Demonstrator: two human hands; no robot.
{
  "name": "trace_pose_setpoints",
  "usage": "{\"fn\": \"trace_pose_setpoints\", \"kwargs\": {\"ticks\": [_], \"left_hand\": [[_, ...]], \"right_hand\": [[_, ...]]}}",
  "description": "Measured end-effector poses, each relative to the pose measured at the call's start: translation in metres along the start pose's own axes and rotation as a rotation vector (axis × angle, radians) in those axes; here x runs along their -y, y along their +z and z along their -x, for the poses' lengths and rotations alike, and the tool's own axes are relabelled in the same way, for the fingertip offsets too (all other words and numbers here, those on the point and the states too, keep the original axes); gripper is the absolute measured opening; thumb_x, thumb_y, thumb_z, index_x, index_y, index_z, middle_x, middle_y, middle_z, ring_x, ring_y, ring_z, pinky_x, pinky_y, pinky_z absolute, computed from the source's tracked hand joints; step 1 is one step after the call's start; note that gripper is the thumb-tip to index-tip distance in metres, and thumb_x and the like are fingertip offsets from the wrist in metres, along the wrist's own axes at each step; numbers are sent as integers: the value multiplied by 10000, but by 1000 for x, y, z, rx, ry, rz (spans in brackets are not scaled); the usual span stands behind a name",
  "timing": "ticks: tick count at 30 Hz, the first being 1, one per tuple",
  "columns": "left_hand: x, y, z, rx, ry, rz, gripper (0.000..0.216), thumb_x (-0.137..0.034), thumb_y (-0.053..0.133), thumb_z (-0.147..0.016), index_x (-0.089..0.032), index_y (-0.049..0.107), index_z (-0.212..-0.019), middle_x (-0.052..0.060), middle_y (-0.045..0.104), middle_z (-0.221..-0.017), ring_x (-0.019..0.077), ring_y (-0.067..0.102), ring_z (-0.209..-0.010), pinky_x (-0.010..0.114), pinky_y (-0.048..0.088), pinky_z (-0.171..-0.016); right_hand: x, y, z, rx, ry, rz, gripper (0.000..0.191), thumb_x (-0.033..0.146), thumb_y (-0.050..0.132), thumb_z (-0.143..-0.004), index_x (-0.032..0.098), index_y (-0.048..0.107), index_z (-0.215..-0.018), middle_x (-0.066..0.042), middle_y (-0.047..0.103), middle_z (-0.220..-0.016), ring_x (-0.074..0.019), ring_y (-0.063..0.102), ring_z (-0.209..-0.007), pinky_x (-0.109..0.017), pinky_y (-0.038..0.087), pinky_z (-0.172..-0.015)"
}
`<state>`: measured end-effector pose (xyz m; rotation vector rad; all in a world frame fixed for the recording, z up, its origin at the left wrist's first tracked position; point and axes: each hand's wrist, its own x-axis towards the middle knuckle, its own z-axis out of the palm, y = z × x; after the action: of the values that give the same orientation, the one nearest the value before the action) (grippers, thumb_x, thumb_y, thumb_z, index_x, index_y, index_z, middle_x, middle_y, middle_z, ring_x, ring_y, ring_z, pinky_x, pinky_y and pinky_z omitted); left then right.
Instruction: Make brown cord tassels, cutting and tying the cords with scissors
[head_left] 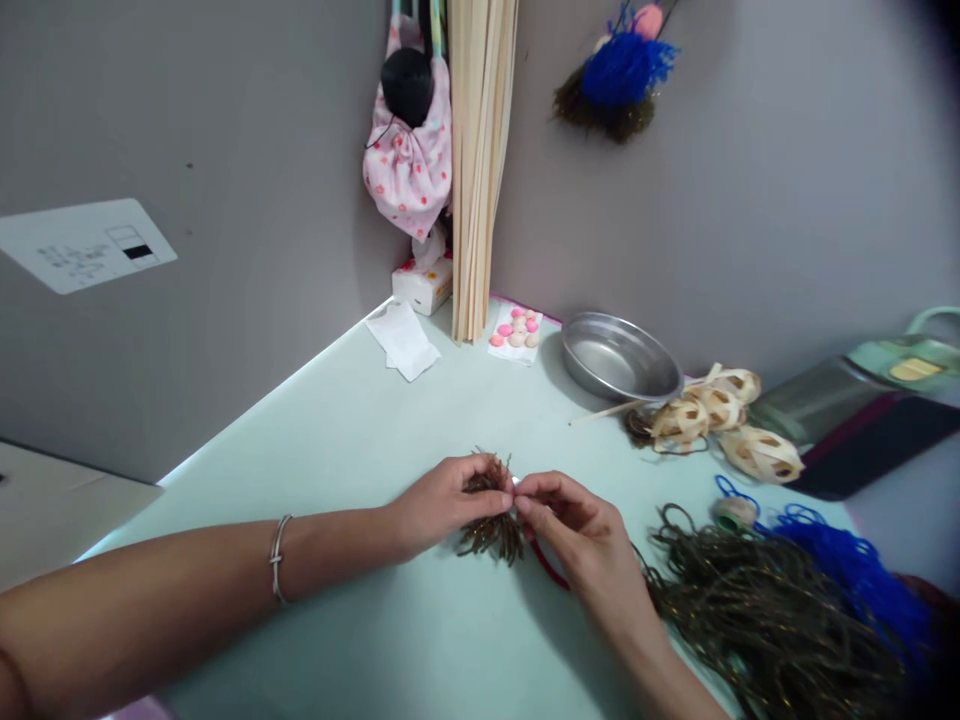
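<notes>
In the middle of the pale green table a brown yarn tassel (495, 540) sits between my hands, its strands fanning out above and below. My left hand (442, 505) grips it, with thumb and fingers closed around the bundle. My right hand (570, 525) pinches at the tassel's right side, thumb and fingertips together. Something small and white shows at those fingertips, too small to name. Beneath my right hand a red cord (550, 568) curves over the table.
Brown yarn (772, 610) and blue yarn (847, 560) lie heaped at the right. Behind are woven strip balls (761, 455), a metal bowl (621, 355), pink and beige beads (516, 328), upright wooden strips (480, 170), white papers (405, 340) and a bottle (817, 390).
</notes>
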<state>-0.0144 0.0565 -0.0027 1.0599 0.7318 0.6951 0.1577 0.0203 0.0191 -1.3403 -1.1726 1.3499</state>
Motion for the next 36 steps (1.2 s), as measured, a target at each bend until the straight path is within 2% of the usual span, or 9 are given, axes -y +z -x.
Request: {"fn": "trace_pose_setpoints", "kwargs": {"ticks": [4, 11, 15, 22, 25, 29, 33, 36], "left_hand": [[0, 1, 0, 6, -23, -72, 193, -325, 686, -781, -163, 583, -807, 17, 584, -807, 157, 537, -802, 282, 405, -790], [-1, 2, 0, -70, -86, 153, 191, -328, 662, -787, -164, 577, -834, 6, 565, -793, 137, 539, -761, 271, 394, -749], [1, 2, -1, 20, -44, 102, 248, -333, 734, -752, -169, 578, -853, 24, 606, -838, 157, 570, -802, 288, 407, -787], [-3, 1, 1, -29, -92, 220, 90, -205, 664, -775, -173, 591, -818, 2, 545, -821, 121, 520, -785, 241, 389, -750], [-4, 1, 1, -25, -129, 288, 104, -236, 653, -806, -184, 577, -853, 6, 550, -861, 123, 534, -801, 242, 397, -750], [-5, 2, 2, 5, -106, 347, 168, -305, 659, -840, -202, 545, -909, 8, 566, -890, 133, 564, -810, 256, 412, -760], [-1, 3, 2, -37, 29, 138, 189, -351, 643, -869, -204, 527, -881, -1, 555, -855, 137, 549, -826, 255, 396, -776], [4, 2, 1, -38, 136, -47, 208, -380, 613, -890, -200, 515, -859, 1, 545, -823, 143, 509, -814, 265, 377, -781]], "right_hand": [[-4, 3, 0, -18, -24, -12, 253, 410, 805, -733, 193, 699, -806, 0, 597, -650, -137, 499, -590, -250, 413, -549], [-13, 0, -4, 8, -16, -106, 238, 354, 808, -740, 191, 657, -824, 21, 560, -660, -116, 491, -581, -226, 408, -543], [-11, 0, -4, 7, -13, -113, 232, 362, 798, -747, 201, 657, -837, 14, 583, -671, -127, 508, -587, -235, 416, -551], [-4, 8, 2, -34, -15, -97, 213, 310, 784, -732, 200, 616, -802, 33, 529, -664, -112, 441, -584, -215, 362, -534], [-6, 7, 1, -45, -16, -116, 203, 313, 765, -745, 199, 614, -819, 33, 524, -672, -107, 439, -582, -208, 365, -529], [-13, 4, -5, 25, 21, -124, 186, 247, 759, -720, 204, 639, -856, 27, 550, -693, -116, 475, -602, -214, 395, -550], [-14, 3, -5, 73, 111, -144, 114, 202, 737, -692, 189, 663, -777, 25, 542, -657, -118, 449, -581, -227, 379, -551], [-9, 4, -1, 130, 168, -308, 31, 180, 692, -717, 176, 661, -719, 15, 522, -667, -112, 422, -591, -222, 364, -558]]}}
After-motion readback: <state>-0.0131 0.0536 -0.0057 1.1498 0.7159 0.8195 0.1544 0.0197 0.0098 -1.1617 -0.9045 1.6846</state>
